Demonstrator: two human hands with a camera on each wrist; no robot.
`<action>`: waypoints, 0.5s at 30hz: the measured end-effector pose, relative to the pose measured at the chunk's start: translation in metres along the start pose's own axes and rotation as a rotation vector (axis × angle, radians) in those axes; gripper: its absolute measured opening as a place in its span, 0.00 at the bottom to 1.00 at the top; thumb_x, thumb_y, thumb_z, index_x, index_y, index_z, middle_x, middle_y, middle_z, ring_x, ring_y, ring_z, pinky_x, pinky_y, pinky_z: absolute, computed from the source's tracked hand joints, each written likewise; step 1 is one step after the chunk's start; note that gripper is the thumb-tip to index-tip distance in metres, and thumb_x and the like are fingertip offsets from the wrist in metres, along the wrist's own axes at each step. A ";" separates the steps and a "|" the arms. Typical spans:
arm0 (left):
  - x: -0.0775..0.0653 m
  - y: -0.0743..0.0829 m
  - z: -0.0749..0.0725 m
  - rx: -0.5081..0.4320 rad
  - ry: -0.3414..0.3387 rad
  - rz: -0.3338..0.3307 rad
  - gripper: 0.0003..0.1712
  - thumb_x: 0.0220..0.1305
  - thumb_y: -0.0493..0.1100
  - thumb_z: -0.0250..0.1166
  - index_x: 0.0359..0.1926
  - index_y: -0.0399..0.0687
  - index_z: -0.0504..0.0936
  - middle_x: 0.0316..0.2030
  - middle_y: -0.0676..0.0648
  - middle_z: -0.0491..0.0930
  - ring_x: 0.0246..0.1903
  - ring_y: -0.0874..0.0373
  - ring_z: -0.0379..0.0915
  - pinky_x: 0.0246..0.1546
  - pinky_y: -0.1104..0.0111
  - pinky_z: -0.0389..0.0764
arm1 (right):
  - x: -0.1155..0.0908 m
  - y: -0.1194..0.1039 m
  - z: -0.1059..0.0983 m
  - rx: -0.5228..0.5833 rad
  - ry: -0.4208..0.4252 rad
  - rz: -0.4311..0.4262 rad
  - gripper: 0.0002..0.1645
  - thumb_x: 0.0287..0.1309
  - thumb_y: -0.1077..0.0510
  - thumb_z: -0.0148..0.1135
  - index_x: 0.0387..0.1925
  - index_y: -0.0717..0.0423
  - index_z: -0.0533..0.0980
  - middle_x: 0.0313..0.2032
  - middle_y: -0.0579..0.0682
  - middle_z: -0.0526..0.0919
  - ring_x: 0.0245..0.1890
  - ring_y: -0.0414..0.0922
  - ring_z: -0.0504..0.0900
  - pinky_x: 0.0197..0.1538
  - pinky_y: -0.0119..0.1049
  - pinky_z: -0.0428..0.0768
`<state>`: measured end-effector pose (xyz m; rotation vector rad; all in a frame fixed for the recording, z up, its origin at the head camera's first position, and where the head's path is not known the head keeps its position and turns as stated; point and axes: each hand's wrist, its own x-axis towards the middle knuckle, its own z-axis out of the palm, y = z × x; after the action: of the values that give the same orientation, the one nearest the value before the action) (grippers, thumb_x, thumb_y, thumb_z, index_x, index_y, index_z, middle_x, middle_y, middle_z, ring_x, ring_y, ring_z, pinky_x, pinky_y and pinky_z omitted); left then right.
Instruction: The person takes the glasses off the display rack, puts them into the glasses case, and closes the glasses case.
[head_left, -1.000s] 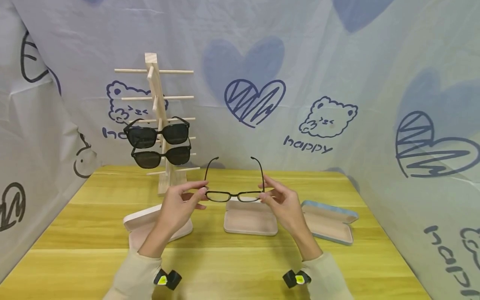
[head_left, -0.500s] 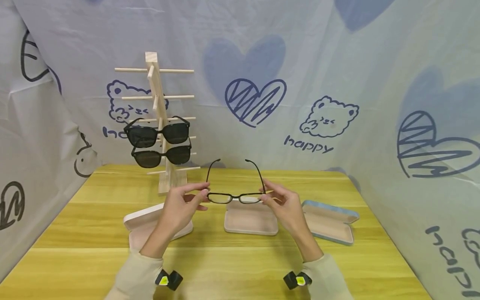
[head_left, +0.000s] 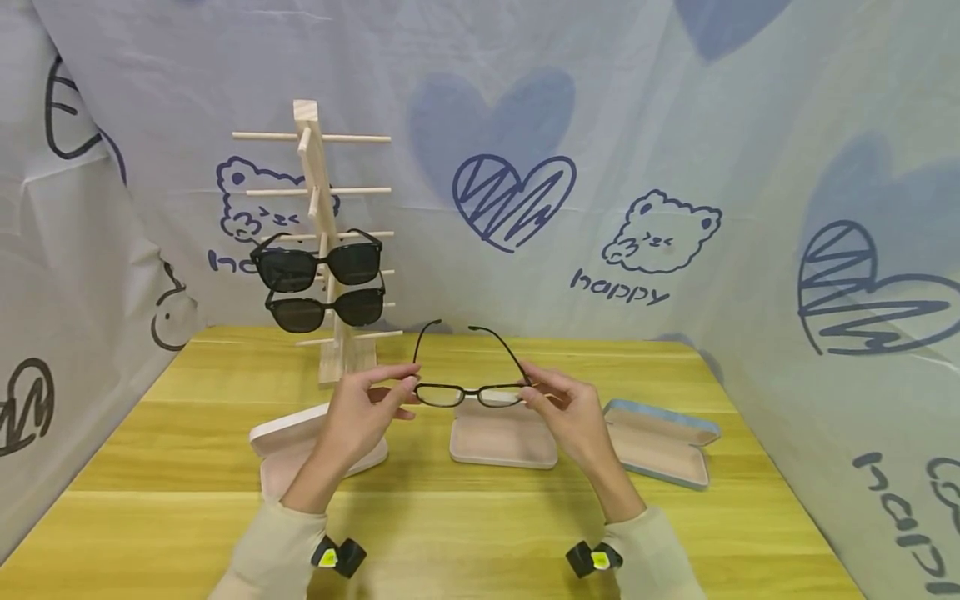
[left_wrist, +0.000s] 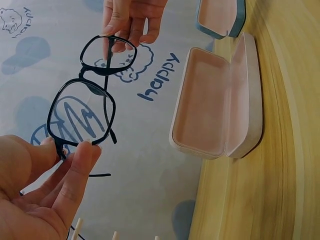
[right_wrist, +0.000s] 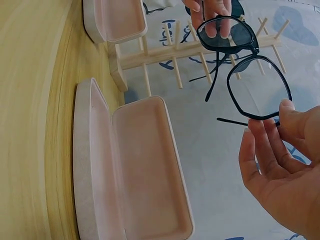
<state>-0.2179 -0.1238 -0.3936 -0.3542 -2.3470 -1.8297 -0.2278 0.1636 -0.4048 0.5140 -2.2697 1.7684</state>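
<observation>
my left hand [head_left: 362,408] and right hand [head_left: 572,410] pinch opposite ends of black-framed eyeglasses [head_left: 471,392], long axis running left to right, temples [head_left: 513,358] pointing away.

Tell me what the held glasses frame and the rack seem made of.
Glasses frame: probably plastic, judging by its smooth black sheen, though painted metal is possible. Rack: apparently unvarnished wood, pale and matte, with faint grain lines.
</observation>
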 end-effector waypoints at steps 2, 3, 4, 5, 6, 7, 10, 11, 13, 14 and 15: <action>0.000 -0.001 0.000 0.006 0.001 -0.002 0.17 0.74 0.38 0.63 0.60 0.38 0.84 0.61 0.34 0.81 0.33 0.71 0.86 0.36 0.68 0.90 | 0.000 0.000 0.000 -0.001 -0.005 0.001 0.23 0.68 0.63 0.66 0.62 0.66 0.79 0.56 0.66 0.84 0.39 0.33 0.85 0.49 0.28 0.87; 0.000 -0.001 0.000 0.009 0.002 -0.002 0.17 0.74 0.38 0.63 0.60 0.38 0.84 0.61 0.34 0.81 0.33 0.71 0.86 0.36 0.68 0.90 | 0.000 0.000 0.001 -0.001 -0.007 0.005 0.23 0.68 0.63 0.66 0.62 0.65 0.79 0.55 0.66 0.84 0.40 0.34 0.85 0.49 0.28 0.87; 0.000 -0.001 0.000 0.012 0.002 -0.002 0.17 0.74 0.38 0.63 0.60 0.38 0.84 0.61 0.34 0.81 0.33 0.71 0.86 0.36 0.68 0.90 | -0.001 0.000 0.001 0.001 -0.010 0.014 0.23 0.68 0.63 0.66 0.62 0.65 0.79 0.55 0.66 0.84 0.40 0.34 0.85 0.49 0.27 0.87; 0.000 -0.002 -0.001 0.016 0.003 -0.003 0.17 0.74 0.38 0.63 0.60 0.38 0.84 0.61 0.35 0.81 0.33 0.71 0.86 0.36 0.68 0.90 | -0.001 -0.001 0.001 0.001 -0.012 0.017 0.23 0.68 0.63 0.66 0.62 0.64 0.79 0.55 0.65 0.85 0.40 0.34 0.85 0.49 0.27 0.87; 0.000 -0.002 -0.001 0.018 0.004 -0.004 0.17 0.74 0.38 0.63 0.60 0.38 0.84 0.61 0.35 0.81 0.33 0.71 0.86 0.36 0.68 0.90 | -0.001 -0.001 0.001 0.002 -0.014 0.019 0.23 0.68 0.63 0.66 0.62 0.64 0.79 0.54 0.65 0.85 0.40 0.34 0.85 0.49 0.28 0.87; 0.001 -0.002 -0.001 0.019 0.004 -0.004 0.17 0.74 0.37 0.63 0.60 0.38 0.84 0.61 0.34 0.81 0.33 0.71 0.85 0.36 0.68 0.90 | -0.001 -0.001 0.001 0.000 -0.016 0.022 0.23 0.68 0.63 0.66 0.62 0.64 0.79 0.54 0.65 0.85 0.40 0.34 0.85 0.49 0.28 0.87; 0.001 -0.002 -0.001 0.014 0.002 -0.003 0.17 0.74 0.37 0.63 0.60 0.37 0.83 0.61 0.34 0.81 0.33 0.72 0.85 0.36 0.68 0.90 | -0.001 -0.001 0.001 -0.006 -0.019 0.019 0.23 0.68 0.63 0.66 0.62 0.64 0.79 0.53 0.65 0.85 0.40 0.34 0.85 0.49 0.27 0.87; 0.001 -0.002 -0.001 0.011 0.002 -0.002 0.17 0.74 0.37 0.63 0.60 0.36 0.83 0.61 0.34 0.81 0.33 0.72 0.85 0.36 0.69 0.90 | 0.000 -0.001 0.001 -0.008 -0.019 0.018 0.23 0.68 0.63 0.66 0.62 0.64 0.79 0.53 0.65 0.85 0.40 0.34 0.85 0.49 0.27 0.87; 0.001 -0.002 -0.001 0.005 -0.001 0.000 0.17 0.74 0.37 0.63 0.60 0.36 0.83 0.61 0.33 0.81 0.33 0.72 0.85 0.36 0.69 0.90 | 0.000 0.000 0.001 -0.008 -0.018 0.017 0.22 0.68 0.63 0.66 0.62 0.64 0.79 0.53 0.65 0.85 0.40 0.33 0.85 0.49 0.27 0.86; 0.001 -0.002 -0.001 0.006 -0.002 0.001 0.17 0.74 0.37 0.63 0.60 0.36 0.83 0.61 0.33 0.81 0.33 0.72 0.85 0.36 0.69 0.90 | 0.000 0.000 0.001 -0.007 -0.018 0.015 0.22 0.68 0.63 0.65 0.62 0.65 0.79 0.54 0.65 0.85 0.40 0.33 0.85 0.49 0.27 0.86; 0.001 -0.003 -0.001 0.006 -0.004 0.001 0.17 0.74 0.37 0.63 0.60 0.36 0.83 0.61 0.33 0.81 0.33 0.72 0.85 0.37 0.69 0.90 | 0.000 0.000 0.001 -0.007 -0.018 0.015 0.22 0.68 0.63 0.65 0.62 0.65 0.79 0.54 0.65 0.85 0.40 0.33 0.85 0.49 0.27 0.86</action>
<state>-0.2195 -0.1253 -0.3956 -0.3583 -2.3537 -1.8226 -0.2275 0.1623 -0.4053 0.5151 -2.2961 1.7696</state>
